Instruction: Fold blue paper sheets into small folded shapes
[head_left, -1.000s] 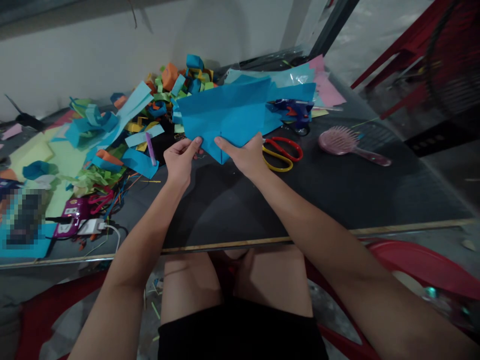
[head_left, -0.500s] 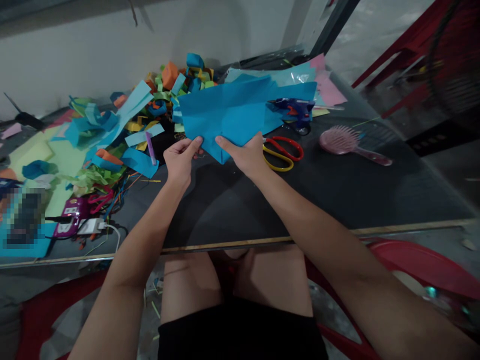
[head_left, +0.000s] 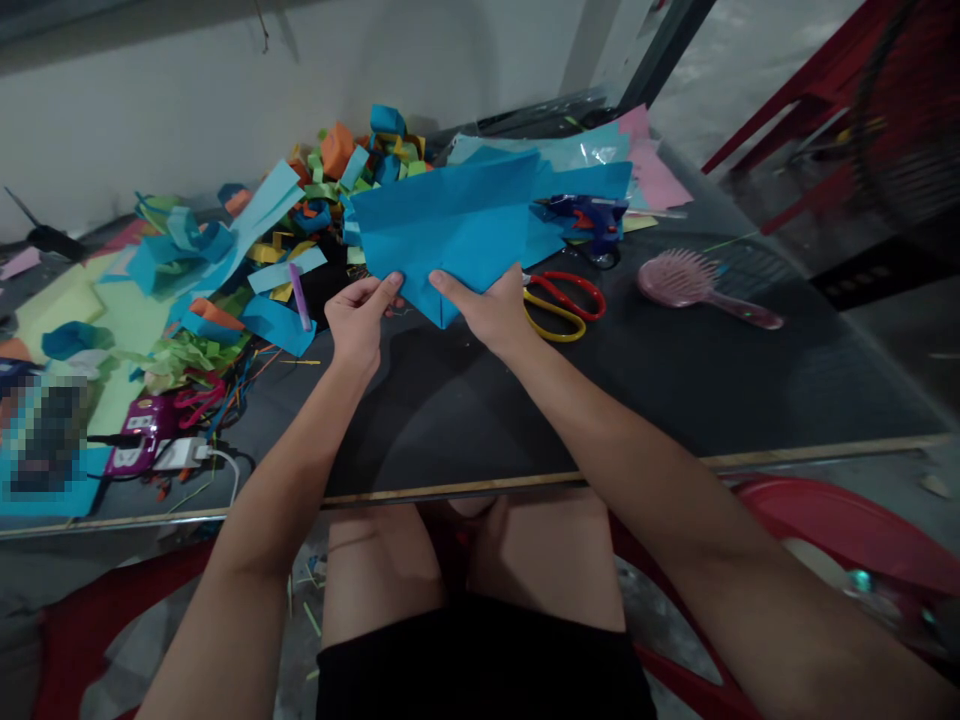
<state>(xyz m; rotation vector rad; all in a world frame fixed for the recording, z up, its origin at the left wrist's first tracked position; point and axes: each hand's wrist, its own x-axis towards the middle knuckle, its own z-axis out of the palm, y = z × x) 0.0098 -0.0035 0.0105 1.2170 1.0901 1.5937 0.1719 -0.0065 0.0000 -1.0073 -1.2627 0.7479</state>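
Very little had just changed: the blue sheet [head_left: 457, 215] lay in the same grip, with both thumbs at the same spots, so its folding had not visibly moved on and the moment read as a pause to hold the paper steady. The left hand [head_left: 360, 305] pinched the sheet's lower left edge between thumb and curled fingers. The right hand [head_left: 491, 305] gripped it from the other side, thumb pressed flat near the lower tip, the fingers hidden behind the paper.

The sheet stood over the middle of the dark worktop [head_left: 465, 420], toward the far edge, with its pointed tip facing the near edge and a short crease running up from that tip. Whether it touched the surface could not be told.

Against the frame half a second before, the whole view had slid slightly to the left, most likely from a small head movement; nothing on the worktop appeared to have been shifted. The scissors [head_left: 566, 310] still lay just beside the right hand, the glue gun [head_left: 592, 218] beyond them toward the far edge, and the hairbrush [head_left: 690, 285] nearer the right edge. Paper pieces [head_left: 341, 160] remained heaped along the far edge, behind the left hand.
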